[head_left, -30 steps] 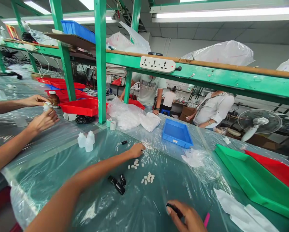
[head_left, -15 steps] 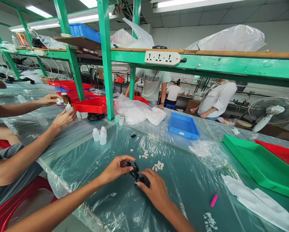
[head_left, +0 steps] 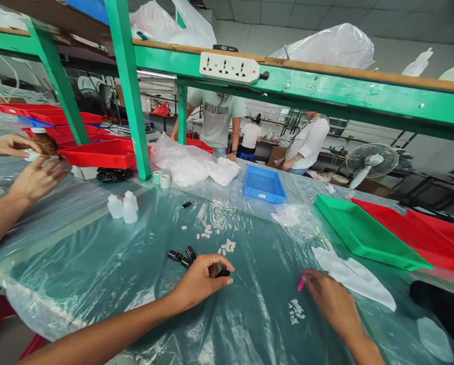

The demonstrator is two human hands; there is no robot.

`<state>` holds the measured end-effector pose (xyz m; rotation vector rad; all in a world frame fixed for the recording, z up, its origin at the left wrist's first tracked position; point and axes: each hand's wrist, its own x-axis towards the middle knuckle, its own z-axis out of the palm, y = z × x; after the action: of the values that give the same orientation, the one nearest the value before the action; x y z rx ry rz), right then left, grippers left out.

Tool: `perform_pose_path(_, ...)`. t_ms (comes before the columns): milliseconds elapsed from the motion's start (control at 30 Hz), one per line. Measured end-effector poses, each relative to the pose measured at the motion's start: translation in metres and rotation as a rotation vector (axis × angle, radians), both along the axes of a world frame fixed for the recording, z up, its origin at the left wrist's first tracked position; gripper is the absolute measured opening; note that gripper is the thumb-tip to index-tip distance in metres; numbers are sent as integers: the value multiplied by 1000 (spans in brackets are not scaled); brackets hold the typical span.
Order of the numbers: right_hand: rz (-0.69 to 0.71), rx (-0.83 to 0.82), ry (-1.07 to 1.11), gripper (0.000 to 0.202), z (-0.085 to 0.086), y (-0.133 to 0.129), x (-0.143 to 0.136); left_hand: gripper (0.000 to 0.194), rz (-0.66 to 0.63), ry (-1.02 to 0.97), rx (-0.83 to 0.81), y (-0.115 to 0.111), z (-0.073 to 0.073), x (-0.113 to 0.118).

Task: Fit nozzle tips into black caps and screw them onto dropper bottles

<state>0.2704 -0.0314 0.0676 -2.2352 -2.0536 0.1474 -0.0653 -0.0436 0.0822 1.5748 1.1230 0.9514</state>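
Observation:
My left hand (head_left: 204, 281) is curled with thumb and forefinger around a small black piece (head_left: 223, 272), low over the plastic-covered table. Just behind it lie several glossy black pieces (head_left: 176, 255). Over on the right, my right hand (head_left: 331, 299) pinches the end of a bright pink piece (head_left: 302, 282). Small white strips (head_left: 297, 311) are scattered beside that hand. Farther back, flat white bits (head_left: 227, 247) form a loose group, and a single black piece (head_left: 187, 204) lies beyond them.
White bottles (head_left: 130, 209) stand at the left. Another person's hands (head_left: 35, 177) hold something near a brown bottle (head_left: 44, 140). A blue tray (head_left: 264, 185) and a green tray (head_left: 364, 235) are farther back, with a white cloth (head_left: 354, 276) at the right. A green post (head_left: 130, 96) rises behind.
The view has turned right. My right hand has left the black pieces and moved right to the pink piece. My left hand has moved right with a black piece, leaving the others behind.

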Motion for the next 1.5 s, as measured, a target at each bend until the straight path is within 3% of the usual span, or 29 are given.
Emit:
perform_pose_path(67, -85, -46, -3, 30, 1, -3, 20, 20, -40, -100, -85, 5, -6, 13)
perform_pose_path(133, -86, -48, 98, 30, 3, -9, 27, 27, -100, -219, -192, 10, -10, 28)
perform_pose_path(267, 122, -5, 313, 25, 8, -20, 14, 35, -143, -398, -409, 17, -12, 51)
perform_pose_path(433, 316, 53, 277, 24, 13, -9, -30, 36, -132, -454, -597, 15, -19, 61)
perform_pose_path(633, 569, 61, 228, 24, 2, 49, -104, 37, -169, -536, -682, 3, -36, 60)
perform_pose_path(767, 554, 87, 221, 25, -15, 81, -147, 31, -135, -680, -620, 3, -34, 55)
perform_pose_path(900, 493, 72, 231, 19, -26, 94, -165, 28, -97, -828, -598, 8, -29, 48)
perform_pose_path(1033, 472, 43, 271, 22, -22, 82, -162, 23, -96, -904, -571, 9, -28, 44)
perform_pose_path(1267, 479, 18, 332, 18, -3, 31, -127, 16, -133, -965, -553, 9, -24, 44)
perform_pose_path(1500, 465, -41, 310, 21, -11, -2, -99, 24, -72, -949, -627, 5, -31, 48)
